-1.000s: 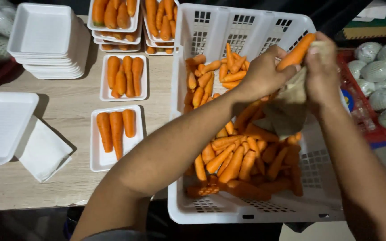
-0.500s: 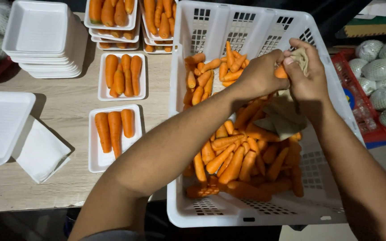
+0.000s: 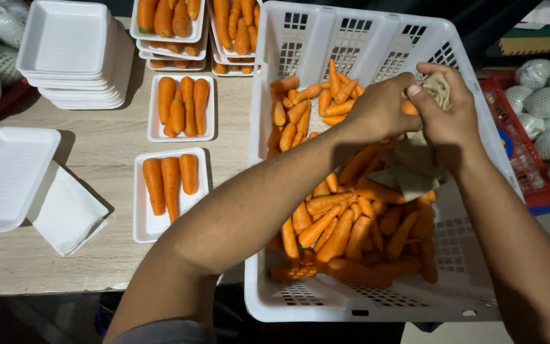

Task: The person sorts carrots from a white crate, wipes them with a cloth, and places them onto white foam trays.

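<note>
Seen from above the white plastic crate point(image 3: 351, 306), the fixed landmark here. Nearest its front wall, a loose heap of unsorted carrots point(image 3: 345, 229), many left to handle. Above the heap, toward the crate's far right corner, both hands joined: left hand point(image 3: 380, 105) clenched around one carrot point(image 3: 408, 107), only a sliver of orange showing between the fingers; right hand point(image 3: 447, 114) gripping a beige cloth point(image 3: 415, 169) pressed against that same carrot, the cloth's tail hanging down onto the pile. Further in, against the crate's far wall, a smaller scatter of carrots point(image 3: 313, 102).

Left of the crate, on the wooden table point(image 3: 106, 150): closest, a foam tray with three carrots point(image 3: 170, 191), seemingly partly filled; beyond it, a foam tray with five carrots point(image 3: 183, 108); furthest, by the crate's far left corner, stacked filled trays point(image 3: 192, 32). Well left of the crate, a single empty tray point(image 3: 7, 175) over a folded white sheet point(image 3: 65, 210), then a tall stack of empty trays point(image 3: 71, 54). Right of the crate, a red basket point(image 3: 510, 127) of net-wrapped pale round produce point(image 3: 545, 102).

By the look of it, mid-job: several trays packed, plenty of carrots and empty trays remaining.
</note>
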